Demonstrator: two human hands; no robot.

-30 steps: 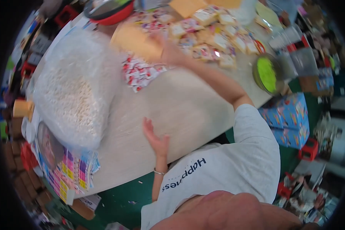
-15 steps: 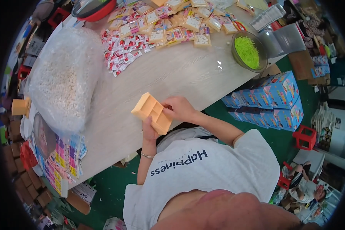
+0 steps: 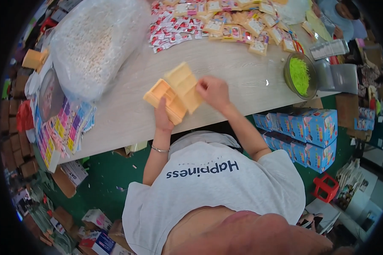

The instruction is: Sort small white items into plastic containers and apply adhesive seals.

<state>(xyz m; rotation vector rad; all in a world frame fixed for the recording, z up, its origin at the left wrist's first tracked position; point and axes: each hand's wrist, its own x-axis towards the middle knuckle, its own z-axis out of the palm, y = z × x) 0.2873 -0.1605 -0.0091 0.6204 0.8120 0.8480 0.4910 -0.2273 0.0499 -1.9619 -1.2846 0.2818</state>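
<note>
Pale-orange plastic, rectangular compartment tray [image 3: 172,106] in left hand [image 3: 162,117], above near part of the light wood-grain table [image 3: 127,131]; thumb over its inner side, rest of the fingers out of sight underneath, grip looks closed on it. Second one, a paler yellow-orange thin plastic tray [image 3: 184,87], angled just beside it, slightly blurred; right hand [image 3: 215,91] has fingers curled narrow at its right edge, apparently pinching it; exact contact hard to tell. Progress: compartments in the left-hand tray show no contents, so this one looks barely started; the second tray shows no fill either, though blur hides detail. Done, by the look of it: heap of small tray packs with white pieces inside [image 3: 255,25] at the far side, count not clear, some overlapping. Left over, all unplaced: red-and-white paper sachets [image 3: 174,29] in a loose pile, big clear plastic bag of small white pieces [image 3: 98,46] well stocked, bright-green shreds [image 3: 300,76] in a round see-through bowl [image 3: 314,80], fanned multicolour printed strips [image 3: 68,123] at the left edge. Plenty of supply remains.
</note>
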